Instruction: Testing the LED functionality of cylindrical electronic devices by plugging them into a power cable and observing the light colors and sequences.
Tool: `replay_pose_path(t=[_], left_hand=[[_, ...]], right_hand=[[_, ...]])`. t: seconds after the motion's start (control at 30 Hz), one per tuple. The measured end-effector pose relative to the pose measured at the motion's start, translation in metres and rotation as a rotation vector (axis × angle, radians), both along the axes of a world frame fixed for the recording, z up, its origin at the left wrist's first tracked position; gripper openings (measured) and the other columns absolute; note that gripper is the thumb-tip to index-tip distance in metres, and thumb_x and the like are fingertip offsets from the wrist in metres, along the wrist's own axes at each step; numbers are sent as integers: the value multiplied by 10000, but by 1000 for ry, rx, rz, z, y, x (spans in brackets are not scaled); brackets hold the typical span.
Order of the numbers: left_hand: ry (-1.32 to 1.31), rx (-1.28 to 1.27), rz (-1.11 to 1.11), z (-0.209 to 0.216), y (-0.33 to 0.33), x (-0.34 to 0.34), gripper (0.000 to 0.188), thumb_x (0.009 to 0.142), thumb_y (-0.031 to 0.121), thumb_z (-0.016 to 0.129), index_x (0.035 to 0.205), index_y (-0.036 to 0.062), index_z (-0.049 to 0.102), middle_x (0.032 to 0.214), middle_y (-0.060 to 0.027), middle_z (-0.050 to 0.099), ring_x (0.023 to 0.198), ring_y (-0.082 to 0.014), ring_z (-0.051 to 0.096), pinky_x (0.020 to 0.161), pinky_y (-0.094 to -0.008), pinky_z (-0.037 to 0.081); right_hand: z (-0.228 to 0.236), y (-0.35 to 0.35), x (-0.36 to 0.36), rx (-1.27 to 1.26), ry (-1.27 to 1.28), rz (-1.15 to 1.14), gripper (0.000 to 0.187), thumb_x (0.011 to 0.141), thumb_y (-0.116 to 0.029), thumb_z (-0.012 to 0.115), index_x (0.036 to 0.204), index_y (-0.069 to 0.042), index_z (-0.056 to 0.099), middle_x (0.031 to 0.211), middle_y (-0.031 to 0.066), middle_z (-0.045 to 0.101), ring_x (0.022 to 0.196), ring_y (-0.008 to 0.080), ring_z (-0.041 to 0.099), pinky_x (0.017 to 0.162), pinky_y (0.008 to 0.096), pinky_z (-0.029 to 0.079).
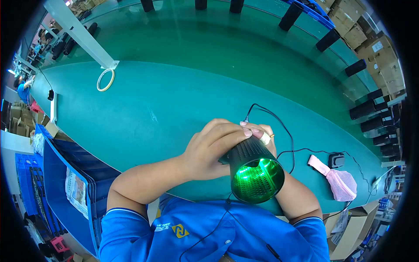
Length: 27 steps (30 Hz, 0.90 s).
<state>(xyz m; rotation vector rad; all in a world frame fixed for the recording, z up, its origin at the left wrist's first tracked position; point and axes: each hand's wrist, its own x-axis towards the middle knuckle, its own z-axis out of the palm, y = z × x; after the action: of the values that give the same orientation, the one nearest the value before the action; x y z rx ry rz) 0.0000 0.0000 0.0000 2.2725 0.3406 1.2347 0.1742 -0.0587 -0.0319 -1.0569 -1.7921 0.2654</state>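
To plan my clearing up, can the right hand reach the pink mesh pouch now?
Likely not yet: the right hand holds the perforated black cylinder. Freed, probably: the pink mesh pouch lies uncovered on the green table.

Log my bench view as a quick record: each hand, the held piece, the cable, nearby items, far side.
Left hand: gripping the perforated black cylinder
Right hand: at the cylinder's far end, partly hidden; grip unclear
Cylinder state: tilted, open end toward the wearer, lit green inside
Cable: black, looping on the table right of the hands
Right side: pink mesh pouch, small black box
Left side: tape roll
Far side: row of black cylinders
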Motion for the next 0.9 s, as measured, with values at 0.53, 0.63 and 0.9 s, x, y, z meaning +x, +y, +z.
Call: replay_pose_path(t=[0.53, 0.63, 0.9], left_hand=[[-11, 41, 31, -2, 1, -1, 612, 592, 82, 767, 1166, 85, 555, 1140, -81, 569, 949, -265, 553, 742, -322, 496], [6, 31, 36, -1, 2, -2, 609, 593, 83, 767, 1164, 85, 556, 1139, -80, 570, 952, -265, 553, 741, -319, 496], [-13, 39, 36, -4, 3, -2, 598, 596, 87, 767, 1158, 81, 560, 1140, -78, 571, 952, -262, 553, 747, -318, 494]], right_hand=[[-2, 3, -3, 21, 28, -4, 619, 669, -89, 737, 1214, -80, 442, 1203, 145, 583, 985, 266, 588, 854, 361, 406], [-1, 3, -4, 12, 41, -7, 625, 666, -87, 740, 1216, -81, 444, 1212, 142, 579, 991, 264, 585, 866, 364, 407], [-6, 8, 1, -15, 14, 27, 610, 682, -73, 726, 1222, -79, 444, 1221, 139, 573, 1008, 264, 578, 888, 360, 412]])
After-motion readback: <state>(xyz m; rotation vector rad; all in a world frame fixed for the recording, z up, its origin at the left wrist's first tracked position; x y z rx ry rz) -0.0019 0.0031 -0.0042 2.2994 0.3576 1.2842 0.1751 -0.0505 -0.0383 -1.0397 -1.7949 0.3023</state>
